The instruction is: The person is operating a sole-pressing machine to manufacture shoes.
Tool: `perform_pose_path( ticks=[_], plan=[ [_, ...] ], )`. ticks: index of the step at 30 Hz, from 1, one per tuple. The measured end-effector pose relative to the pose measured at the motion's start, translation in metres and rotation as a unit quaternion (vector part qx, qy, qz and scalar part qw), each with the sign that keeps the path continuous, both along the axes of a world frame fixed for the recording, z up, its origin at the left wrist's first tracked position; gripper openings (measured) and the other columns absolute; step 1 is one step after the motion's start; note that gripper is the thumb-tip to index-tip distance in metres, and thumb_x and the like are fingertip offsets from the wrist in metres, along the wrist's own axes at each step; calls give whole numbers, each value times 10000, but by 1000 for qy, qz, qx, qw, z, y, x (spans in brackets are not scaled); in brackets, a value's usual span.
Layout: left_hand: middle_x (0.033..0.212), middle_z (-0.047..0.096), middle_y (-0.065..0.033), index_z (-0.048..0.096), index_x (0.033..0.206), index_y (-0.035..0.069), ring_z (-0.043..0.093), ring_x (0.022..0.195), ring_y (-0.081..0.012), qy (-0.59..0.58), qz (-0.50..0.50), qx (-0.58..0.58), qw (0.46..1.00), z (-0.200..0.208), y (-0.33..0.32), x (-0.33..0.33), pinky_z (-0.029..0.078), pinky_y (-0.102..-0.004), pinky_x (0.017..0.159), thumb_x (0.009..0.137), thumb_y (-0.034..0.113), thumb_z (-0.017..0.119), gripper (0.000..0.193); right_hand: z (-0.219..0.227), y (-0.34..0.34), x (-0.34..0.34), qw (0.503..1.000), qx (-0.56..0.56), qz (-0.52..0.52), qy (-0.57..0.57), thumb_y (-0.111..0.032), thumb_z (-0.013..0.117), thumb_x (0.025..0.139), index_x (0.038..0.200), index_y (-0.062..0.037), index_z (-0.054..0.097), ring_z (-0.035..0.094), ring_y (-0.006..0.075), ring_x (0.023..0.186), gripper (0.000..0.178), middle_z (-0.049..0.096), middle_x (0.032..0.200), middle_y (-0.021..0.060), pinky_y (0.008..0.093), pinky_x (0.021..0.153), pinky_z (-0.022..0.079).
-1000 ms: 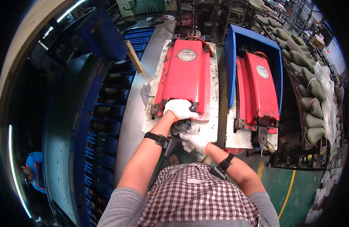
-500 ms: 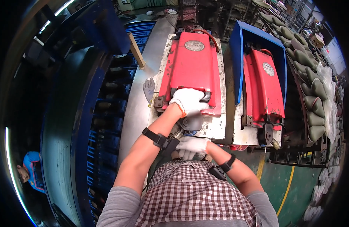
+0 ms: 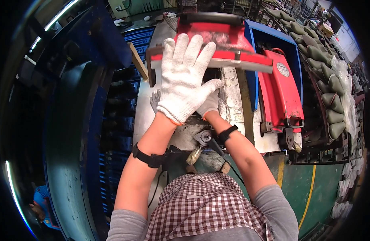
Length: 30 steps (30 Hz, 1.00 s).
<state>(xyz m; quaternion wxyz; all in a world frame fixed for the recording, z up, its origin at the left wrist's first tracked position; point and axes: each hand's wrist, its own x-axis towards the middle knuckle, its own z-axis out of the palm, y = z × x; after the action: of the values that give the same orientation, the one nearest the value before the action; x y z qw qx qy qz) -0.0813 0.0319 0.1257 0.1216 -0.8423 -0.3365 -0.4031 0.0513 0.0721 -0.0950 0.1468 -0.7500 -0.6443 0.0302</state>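
Right of the hands (image 3: pixel 184 80) — round pale label (image 3: pixel 283 69) on red cover (image 3: pixel 278 94)

grey-green pieces (image 3: pixel 335 117) lie in rows beyond a blue hood (image 3: pixel 271 34).

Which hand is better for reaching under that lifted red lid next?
Probably the right hand: it shows lower, just below the red lid. The left hand shows higher, across the lid, fingers spread.

Factory workshop: red machines (image 3: pixel 249 58), yellow-lined floor (image 3: pixel 294 188)
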Motion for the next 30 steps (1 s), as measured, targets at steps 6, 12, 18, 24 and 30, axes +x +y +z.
perform_pose_path(
  ticks=[6, 12, 18, 24, 30],
  plan=[
    [1540, 507, -245, 521, 1500, -11, 472, 1447, -394, -186, -119, -173, 960, -51, -32, -55, 344, -458, 1226, 881, 230, 769, 709, 22, -3, 39, 981, -3, -64, 183, -413, 741, 844, 1594, -83, 438, 477, 475, 1423, 873, 360, 1636, 292, 457, 1192, 408],
    [1598, 470, -141, 337, 1610, 5, 463, 1476, -272, -619, -115, -628, 457, -199, -97, -110, 375, -411, 1226, 1025, 354, 687, 766, 52, -91, 13, 721, -9, 103, 685, -241, 628, 978, 1630, 19, 332, 493, 225, 1398, 761, 492, 1565, 148, 326, 1207, 330],
    [1367, 646, -130, 503, 1474, 59, 646, 1240, -294, -746, -221, -554, 297, -198, -133, -112, 513, -450, 1117, 948, 416, 683, 661, 59, -171, -47, 776, -199, 218, 558, -252, 604, 1010, 1639, -5, 317, 387, 316, 1528, 735, 412, 1649, 210, 402, 1270, 251],
    [1205, 708, -103, 632, 1293, 89, 701, 1098, -293, -831, 84, -443, 326, -263, -193, -210, 578, -454, 1004, 909, 233, 631, 411, 43, -166, -18, 948, 39, 240, 206, -221, 722, 941, 1454, -80, 589, 419, 445, 1471, 548, 589, 1464, 201, 525, 1215, 346],
    [841, 659, -7, 663, 880, 174, 661, 731, -203, -794, 317, -400, 332, -372, -189, -351, 578, -378, 679, 868, 246, 745, 110, 13, -164, -5, 980, 64, 180, 54, -158, 706, 921, 1235, -78, 719, 608, 403, 1206, 325, 708, 1159, 163, 482, 1081, 449]
  ],
)
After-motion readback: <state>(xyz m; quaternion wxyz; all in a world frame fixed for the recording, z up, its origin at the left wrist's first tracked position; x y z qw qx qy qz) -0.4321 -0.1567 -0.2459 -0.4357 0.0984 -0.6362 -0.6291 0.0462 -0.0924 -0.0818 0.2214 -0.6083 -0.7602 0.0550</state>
